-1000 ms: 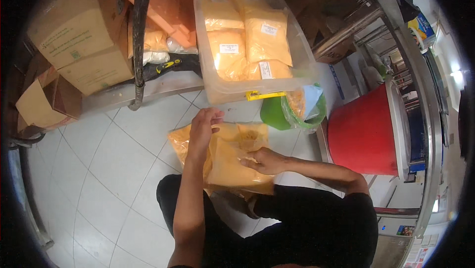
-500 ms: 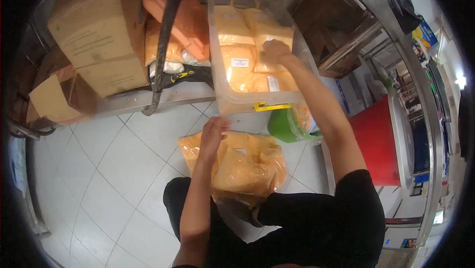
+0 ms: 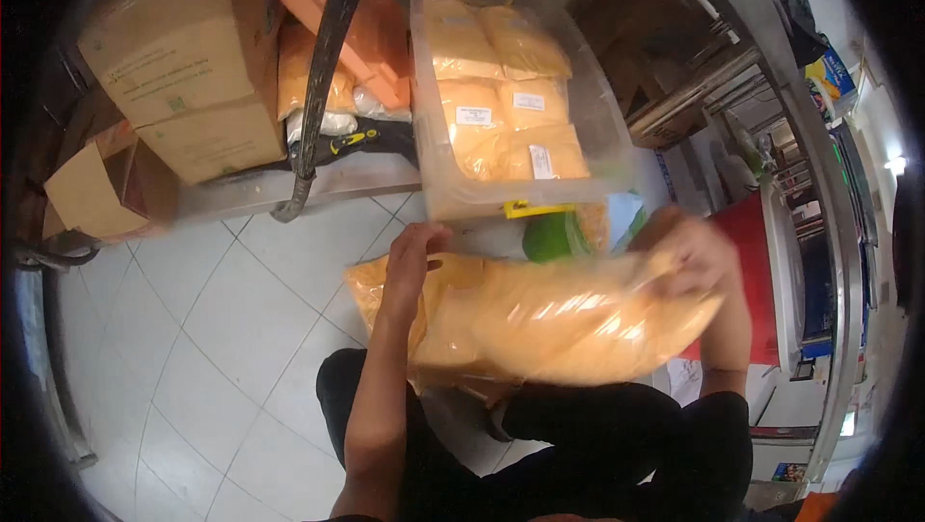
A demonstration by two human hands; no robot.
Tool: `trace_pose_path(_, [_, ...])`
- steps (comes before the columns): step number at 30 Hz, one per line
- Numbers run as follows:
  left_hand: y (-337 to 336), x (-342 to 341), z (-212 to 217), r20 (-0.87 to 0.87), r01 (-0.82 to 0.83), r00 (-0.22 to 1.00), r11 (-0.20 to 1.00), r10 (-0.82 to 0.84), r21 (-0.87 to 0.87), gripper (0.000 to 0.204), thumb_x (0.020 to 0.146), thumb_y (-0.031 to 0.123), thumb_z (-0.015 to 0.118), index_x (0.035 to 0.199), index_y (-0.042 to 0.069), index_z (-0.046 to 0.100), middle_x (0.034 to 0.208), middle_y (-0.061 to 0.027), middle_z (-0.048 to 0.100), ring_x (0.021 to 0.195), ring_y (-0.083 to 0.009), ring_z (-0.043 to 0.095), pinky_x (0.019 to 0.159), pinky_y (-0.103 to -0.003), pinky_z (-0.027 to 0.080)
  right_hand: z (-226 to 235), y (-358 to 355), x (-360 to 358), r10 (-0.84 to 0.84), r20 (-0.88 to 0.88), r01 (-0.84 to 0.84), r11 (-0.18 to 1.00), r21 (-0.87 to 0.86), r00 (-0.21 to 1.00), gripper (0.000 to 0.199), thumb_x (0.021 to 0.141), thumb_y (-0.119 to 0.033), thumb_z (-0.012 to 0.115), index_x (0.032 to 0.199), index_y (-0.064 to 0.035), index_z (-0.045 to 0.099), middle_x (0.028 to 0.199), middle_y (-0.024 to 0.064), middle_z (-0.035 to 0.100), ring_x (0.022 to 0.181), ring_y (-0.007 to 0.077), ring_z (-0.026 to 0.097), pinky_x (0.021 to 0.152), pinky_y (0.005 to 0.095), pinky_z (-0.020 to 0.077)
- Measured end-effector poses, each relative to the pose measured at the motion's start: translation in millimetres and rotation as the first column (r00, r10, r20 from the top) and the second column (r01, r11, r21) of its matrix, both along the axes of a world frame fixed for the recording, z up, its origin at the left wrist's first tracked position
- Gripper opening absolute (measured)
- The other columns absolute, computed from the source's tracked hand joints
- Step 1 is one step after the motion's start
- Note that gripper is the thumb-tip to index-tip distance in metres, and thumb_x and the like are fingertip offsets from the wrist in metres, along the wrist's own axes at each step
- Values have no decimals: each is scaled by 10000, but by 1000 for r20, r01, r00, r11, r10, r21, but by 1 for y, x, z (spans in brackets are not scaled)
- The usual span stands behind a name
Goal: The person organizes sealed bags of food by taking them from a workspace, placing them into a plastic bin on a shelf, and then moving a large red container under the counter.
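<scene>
My right hand (image 3: pixel 686 257), smeared by motion, grips one end of a clear plastic bag of orange powder (image 3: pixel 578 320). The bag hangs on its side above my legs and partly covers a larger plastic bag with orange contents (image 3: pixel 371 295) on the floor. My left hand (image 3: pixel 416 252) is over the larger bag's far left part, its fingers loosely curled and apart, holding nothing I can see. Beyond both hands stands a translucent plastic bin (image 3: pixel 520 196), where several packed bags of orange powder (image 3: pixel 472 40) lie, some with white labels.
Cardboard boxes (image 3: pixel 183 79) are stacked at far left, beside an orange plastic lid (image 3: pixel 356 26). A dark pole (image 3: pixel 323 88) rises before them. A green tub (image 3: pixel 546 236) stands behind the held bag, and a red container (image 3: pixel 756 271) is at right. Pale tiles (image 3: pixel 222 339) cover the floor.
My right hand has lifted a bag of orange powder out of the bin and brought it toward me, over the larger bag. My left hand has stayed nearly in place.
</scene>
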State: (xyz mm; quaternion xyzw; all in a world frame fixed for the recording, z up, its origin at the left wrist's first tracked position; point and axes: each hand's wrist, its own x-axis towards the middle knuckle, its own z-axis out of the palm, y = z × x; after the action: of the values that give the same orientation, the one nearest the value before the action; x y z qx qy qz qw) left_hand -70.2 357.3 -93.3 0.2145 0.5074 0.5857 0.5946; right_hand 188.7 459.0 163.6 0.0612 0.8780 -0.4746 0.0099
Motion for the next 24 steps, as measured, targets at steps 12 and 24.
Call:
trace_pose_path(12, [-17,-8,12,-284,-64,957,998,59,-9,320,978,353,484,1052,76,626,1070,-60,676,970,-165,617,840,-323,464,-223,-102,-77,438,374,-463,886,-27,817,443,884,-430,645,1019,-9,624,926,207,655,893,361,642,761,453,501])
trace_pose_path(24, [4,-6,-20,-299,-48,953,999,50,13,276,986,300,474,1067,77,615,1053,-30,674,950,-151,618,812,-314,475,-153,296,-193,-411,-253,392,300,870,876,410,803,-277,740,1145,-61,675,1121,184,676,1058,331,643,905,426,500])
